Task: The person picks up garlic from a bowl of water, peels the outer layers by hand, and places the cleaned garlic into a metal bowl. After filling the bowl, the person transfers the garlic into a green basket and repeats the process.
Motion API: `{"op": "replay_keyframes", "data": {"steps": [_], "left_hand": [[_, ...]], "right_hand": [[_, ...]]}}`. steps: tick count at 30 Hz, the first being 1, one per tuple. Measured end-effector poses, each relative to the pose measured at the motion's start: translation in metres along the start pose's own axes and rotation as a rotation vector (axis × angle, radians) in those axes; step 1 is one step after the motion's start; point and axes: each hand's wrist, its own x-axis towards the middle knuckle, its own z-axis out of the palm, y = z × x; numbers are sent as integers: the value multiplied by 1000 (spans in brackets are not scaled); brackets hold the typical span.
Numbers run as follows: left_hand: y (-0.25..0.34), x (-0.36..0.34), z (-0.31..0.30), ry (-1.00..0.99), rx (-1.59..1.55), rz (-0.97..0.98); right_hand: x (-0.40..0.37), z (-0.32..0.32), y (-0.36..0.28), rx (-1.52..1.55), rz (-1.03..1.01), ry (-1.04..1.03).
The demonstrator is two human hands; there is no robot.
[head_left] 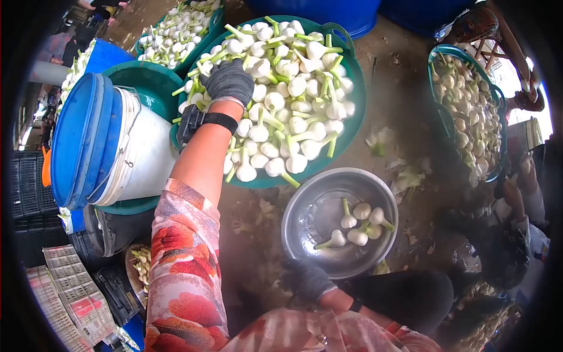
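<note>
My left hand (229, 82), in a dark grey glove, rests on the heap of trimmed garlic bulbs (274, 101) that fills a wide green tub (353, 126). Its back faces me and its fingertips are hidden down among the bulbs. A black strap with a small device circles that wrist. My right hand (308, 280), also gloved, is low beside the near left rim of a metal basin (305, 205); its fingers are dark and blurred. Inside the basin lie several garlic bulbs (358, 236) with short green stems.
White buckets with blue lids (82, 141) lie tilted at left, against a green tub (141, 73). Another garlic tub (199, 50) stands behind. Blue barrels (328, 14) are at the back. At right are a long basket of garlic (469, 111) and another person (498, 246). Peelings (407, 176) litter the floor.
</note>
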Motion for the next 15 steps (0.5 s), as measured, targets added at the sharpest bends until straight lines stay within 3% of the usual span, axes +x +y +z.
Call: {"op": "replay_keyframes", "data": {"steps": [1,3,5,7,11,13,15], "left_hand": [[4,3,-20,16,90,-44],[16,14,-25,270,15,253],[43,34,-20,-51,-240,456],[69,31,-7,-366,-222,381],[74,39,25,-277,-92,320],[68,39,16,-429,-139,307],[67,31,12,-372,-171,303]], "right_hand": [[-1,-5,-6,32,31,-4],[-13,-29,-39,135,121,-2],[-13,-22,-33,148,114,14],[-11,-24,-33,143,112,17],[-17,-25,-32,130,108,9],[-20,-19,-29,124,108,15],[-17,-22,-29,101,112,11]]}}
